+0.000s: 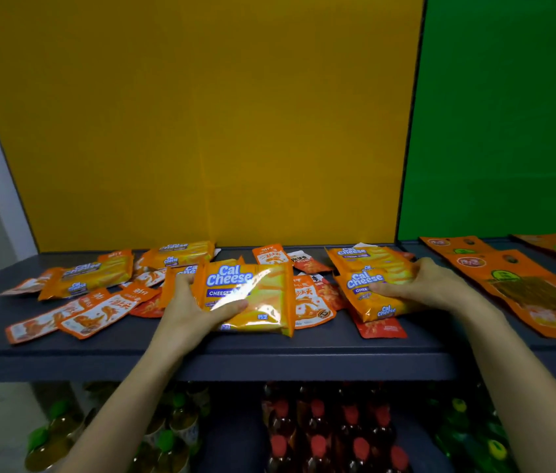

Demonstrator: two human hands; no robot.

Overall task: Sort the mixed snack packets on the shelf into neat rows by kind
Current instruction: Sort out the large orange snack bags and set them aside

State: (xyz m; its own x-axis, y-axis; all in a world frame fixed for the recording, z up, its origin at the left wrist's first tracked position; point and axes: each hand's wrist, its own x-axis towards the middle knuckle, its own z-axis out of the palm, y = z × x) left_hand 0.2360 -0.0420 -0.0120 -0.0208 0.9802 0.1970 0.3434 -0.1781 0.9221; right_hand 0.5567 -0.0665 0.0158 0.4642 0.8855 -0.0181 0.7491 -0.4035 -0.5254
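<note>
Head view: the left hand (194, 308) grips the middle Cal Cheese packet (256, 295) near the shelf's (304, 353) front edge, half covering orange sachets (310, 302). The right hand (430, 285) clasps the right-side Cal Cheese packet (372, 302), its fingers partly hidden. The bottles (317, 438) below are blurred.

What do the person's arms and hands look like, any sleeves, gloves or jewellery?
Both are bare. The left hand and right hand wear no gloves, and no rings show. The left forearm and right forearm are uncovered down to the picture's bottom edge: no sleeves, watch or bracelet in view.
</note>
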